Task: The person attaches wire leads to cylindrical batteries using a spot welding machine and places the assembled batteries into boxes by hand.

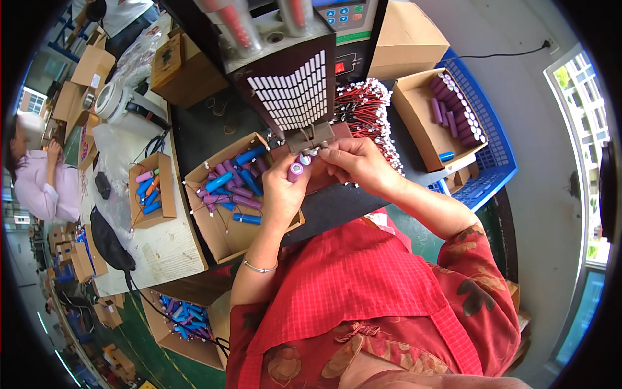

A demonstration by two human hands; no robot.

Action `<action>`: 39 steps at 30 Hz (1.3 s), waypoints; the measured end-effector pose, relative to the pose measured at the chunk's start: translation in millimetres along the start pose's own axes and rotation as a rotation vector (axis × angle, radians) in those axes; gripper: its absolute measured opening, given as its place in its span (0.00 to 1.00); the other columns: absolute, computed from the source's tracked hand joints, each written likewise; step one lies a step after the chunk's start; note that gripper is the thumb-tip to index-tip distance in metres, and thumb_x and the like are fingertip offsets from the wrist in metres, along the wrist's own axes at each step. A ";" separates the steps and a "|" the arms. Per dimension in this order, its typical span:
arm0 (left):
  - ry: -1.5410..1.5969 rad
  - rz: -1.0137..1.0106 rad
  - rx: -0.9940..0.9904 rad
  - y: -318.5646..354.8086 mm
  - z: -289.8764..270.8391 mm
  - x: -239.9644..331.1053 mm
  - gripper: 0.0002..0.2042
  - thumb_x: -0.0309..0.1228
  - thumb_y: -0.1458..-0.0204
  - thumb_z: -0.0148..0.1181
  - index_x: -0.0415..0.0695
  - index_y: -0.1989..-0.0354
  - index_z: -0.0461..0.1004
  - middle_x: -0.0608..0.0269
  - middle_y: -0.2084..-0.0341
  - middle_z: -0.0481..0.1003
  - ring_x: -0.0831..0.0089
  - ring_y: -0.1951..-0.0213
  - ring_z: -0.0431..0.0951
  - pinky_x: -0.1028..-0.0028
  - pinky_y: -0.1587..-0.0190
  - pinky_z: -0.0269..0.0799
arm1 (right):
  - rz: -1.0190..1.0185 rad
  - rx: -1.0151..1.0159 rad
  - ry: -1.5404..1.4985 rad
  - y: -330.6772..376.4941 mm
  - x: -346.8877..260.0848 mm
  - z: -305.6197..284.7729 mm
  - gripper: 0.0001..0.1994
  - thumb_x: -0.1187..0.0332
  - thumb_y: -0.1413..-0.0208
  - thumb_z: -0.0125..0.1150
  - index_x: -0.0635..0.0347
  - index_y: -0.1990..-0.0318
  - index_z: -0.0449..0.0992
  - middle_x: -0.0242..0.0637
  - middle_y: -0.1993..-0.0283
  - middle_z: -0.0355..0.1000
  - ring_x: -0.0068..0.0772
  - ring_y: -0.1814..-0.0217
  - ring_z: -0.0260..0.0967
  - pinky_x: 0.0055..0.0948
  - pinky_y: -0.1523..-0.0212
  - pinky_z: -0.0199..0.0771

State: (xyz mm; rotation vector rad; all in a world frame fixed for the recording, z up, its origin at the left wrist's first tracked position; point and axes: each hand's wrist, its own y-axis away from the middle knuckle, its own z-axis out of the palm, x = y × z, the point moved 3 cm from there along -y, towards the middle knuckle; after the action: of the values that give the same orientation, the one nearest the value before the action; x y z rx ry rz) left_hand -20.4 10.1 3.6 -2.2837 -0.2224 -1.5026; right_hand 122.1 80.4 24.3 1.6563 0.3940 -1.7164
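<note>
Purple cell, long axis tipped up, clamped in fingers of L hand, just short of machine head. R hand just to R (fingers' grip: can't tell).

The purple cell looks smooth plastic — the apron, matt cloth.

Bright window at right — black cord against wall; person in pink — far left.
</note>
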 end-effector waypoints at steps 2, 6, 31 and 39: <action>0.021 -0.005 -0.019 -1.6 0.8 2.3 0.07 0.22 0.55 0.58 0.37 0.67 0.72 0.57 0.80 0.72 0.79 0.77 0.70 0.77 0.74 0.66 | -0.048 0.017 0.070 0.8 0.6 -0.8 0.14 0.61 0.43 0.51 0.61 0.74 0.72 0.28 0.80 0.67 0.15 0.81 0.61 0.16 0.82 0.59; 0.026 -0.042 0.141 9.2 -20.2 3.5 0.13 0.26 0.55 0.61 0.39 0.59 0.73 0.60 0.71 0.75 0.78 0.69 0.73 0.78 0.64 0.69 | -0.298 0.078 0.366 14.0 -12.1 -11.0 0.13 0.64 0.42 0.51 0.65 0.57 0.73 0.30 0.73 0.71 0.18 0.75 0.67 0.19 0.76 0.68; 1.053 -0.554 -0.022 35.1 22.4 21.2 0.17 0.18 0.53 0.56 0.40 0.53 0.65 0.54 0.57 0.71 0.65 0.55 0.72 0.68 0.48 0.66 | -0.227 0.266 0.372 96.3 4.5 -66.7 0.06 0.71 0.49 0.58 0.66 0.72 0.71 0.27 0.76 0.67 0.13 0.74 0.62 0.16 0.73 0.64; 0.890 -0.471 -0.048 38.3 26.5 17.3 0.12 0.21 0.54 0.60 0.40 0.61 0.69 0.65 0.71 0.73 0.77 0.69 0.74 0.80 0.66 0.67 | -0.426 0.012 0.578 83.6 15.9 -25.5 0.12 0.70 0.51 0.59 0.67 0.60 0.72 0.37 0.67 0.72 0.25 0.64 0.71 0.24 0.61 0.71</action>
State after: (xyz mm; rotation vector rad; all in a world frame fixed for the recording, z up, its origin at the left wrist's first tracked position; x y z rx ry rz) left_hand 22.2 -15.3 1.1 -1.4238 -0.4731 -2.6057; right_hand 197.9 34.1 26.7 2.1820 1.0724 -1.4824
